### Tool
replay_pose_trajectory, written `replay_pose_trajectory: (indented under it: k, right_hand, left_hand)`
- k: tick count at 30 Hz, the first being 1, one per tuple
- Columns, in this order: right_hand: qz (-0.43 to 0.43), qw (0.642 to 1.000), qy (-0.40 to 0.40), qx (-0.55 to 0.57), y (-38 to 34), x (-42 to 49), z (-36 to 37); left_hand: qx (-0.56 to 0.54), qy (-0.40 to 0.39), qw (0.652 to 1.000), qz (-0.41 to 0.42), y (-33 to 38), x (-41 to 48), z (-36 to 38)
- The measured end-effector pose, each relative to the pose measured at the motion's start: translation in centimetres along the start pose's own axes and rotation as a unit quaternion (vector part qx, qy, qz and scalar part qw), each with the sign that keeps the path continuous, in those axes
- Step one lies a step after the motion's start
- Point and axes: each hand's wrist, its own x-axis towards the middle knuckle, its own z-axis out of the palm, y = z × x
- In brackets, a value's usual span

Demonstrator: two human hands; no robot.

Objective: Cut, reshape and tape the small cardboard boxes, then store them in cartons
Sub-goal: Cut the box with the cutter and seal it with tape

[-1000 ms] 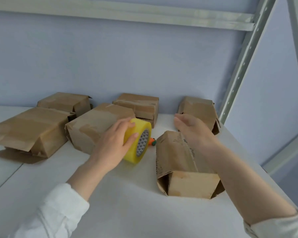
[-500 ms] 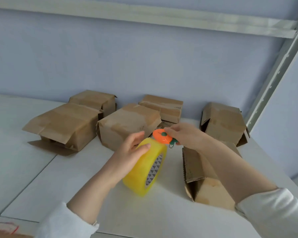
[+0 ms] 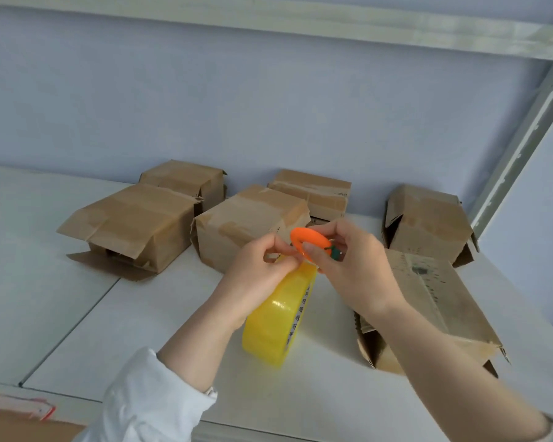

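Yellow tape roll (image 3: 276, 323) stands on edge mid-bench (image 3: 134, 333), just left of the near box (image 3: 434, 301), which lies open-ended. Left hand (image 3: 259, 272): fingers curled, pinching at the roll's top rim. Right hand (image 3: 355, 272): fingers grip an orange ring cutter (image 3: 310, 241) just above the roll. Far boxes (image 3: 249, 221) sit in a row along the wall.

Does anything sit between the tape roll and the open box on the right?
Nothing visible does: only bare white shelf lies between the yellow tape roll and the open box. The right hand holds the orange cutter by the roll's top.
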Motion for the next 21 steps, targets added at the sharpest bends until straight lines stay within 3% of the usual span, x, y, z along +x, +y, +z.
replay_pose_trajectory:
  k: [4,7,12,15,17,19,21]
  right_hand:
    - [0.064,0.994,0.073,0.059,0.2,-0.6,1.3]
    - [0.144,0.976,0.082,0.138,0.0,-0.6,1.6]
    - [0.29,0.895,0.06,0.333,-0.8,-0.5,1.2]
    - [0.296,0.86,0.076,0.41,-1.5,-0.5,0.1]
    - [0.236,0.899,0.119,0.35,-1.7,-0.5,-2.1]
    - [0.164,0.957,0.188,0.15,-1.1,-0.6,-5.7]
    - [0.181,0.957,0.227,0.016,0.9,-1.1,-9.2]
  left_hand:
    - [-0.002,0.043,0.999,0.028,-0.3,-0.5,0.8]
    - [-0.018,0.052,0.997,0.045,-0.2,-1.1,0.9]
    - [-0.023,0.072,0.996,0.057,-0.2,-2.0,1.1]
    - [-0.043,0.114,0.991,0.05,-0.4,-2.9,1.1]
    - [-0.097,0.148,0.984,0.034,-0.6,-3.5,0.7]
    - [-0.132,0.186,0.973,0.021,-0.8,-3.7,0.2]
    - [-0.144,0.214,0.966,0.023,-0.5,-3.7,-0.3]
